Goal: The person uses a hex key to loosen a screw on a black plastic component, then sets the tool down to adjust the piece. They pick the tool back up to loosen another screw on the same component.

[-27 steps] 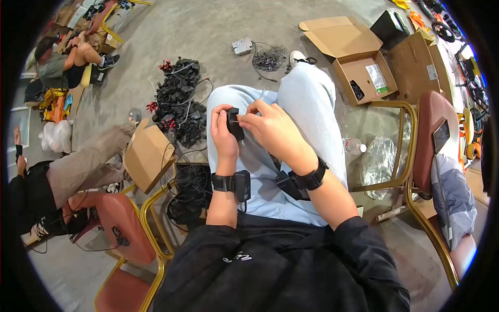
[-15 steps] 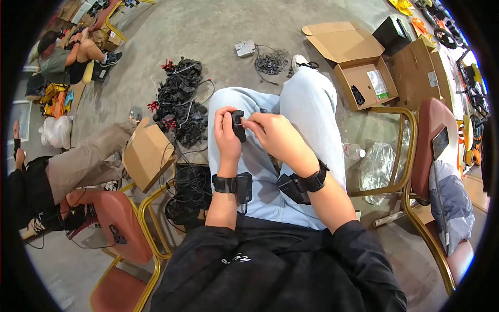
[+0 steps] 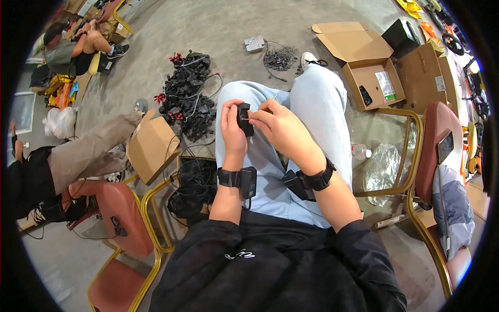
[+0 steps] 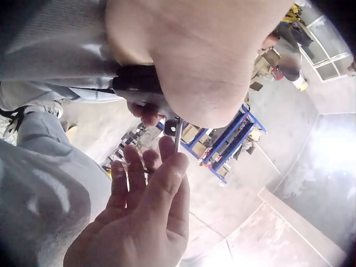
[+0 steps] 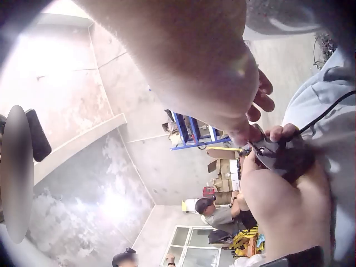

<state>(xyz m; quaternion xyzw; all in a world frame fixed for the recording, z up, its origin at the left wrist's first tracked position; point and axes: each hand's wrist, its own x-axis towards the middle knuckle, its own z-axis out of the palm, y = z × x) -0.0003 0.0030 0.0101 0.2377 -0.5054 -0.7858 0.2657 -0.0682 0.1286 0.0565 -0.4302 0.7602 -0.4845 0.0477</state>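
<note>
My left hand (image 3: 233,130) grips a small black plastic device (image 3: 244,122) upright above my lap, fingers behind it and thumb along its side. A black cable (image 5: 328,114) runs from the device's area in the right wrist view. My right hand (image 3: 288,132) is close beside it, thumb and fingertips pinching a thin metal rod (image 4: 178,136). The rod's far end meets the device near a dark piece with a hole (image 4: 171,128). In the left wrist view the left palm covers much of the device.
Black parts with red connectors (image 3: 187,99) lie heaped on the floor ahead. An open cardboard box (image 3: 371,83) is at right, near a chair (image 3: 442,151). Another chair (image 3: 125,218), a carton (image 3: 150,148) and a seated person (image 3: 78,49) are at left. A plastic bottle (image 3: 359,151) lies by my leg.
The right hand's fingers dipped and straightened somewhat, then bent up again at the rod. The left hand keeps hold of the device. The whole head view has shifted slightly.
</note>
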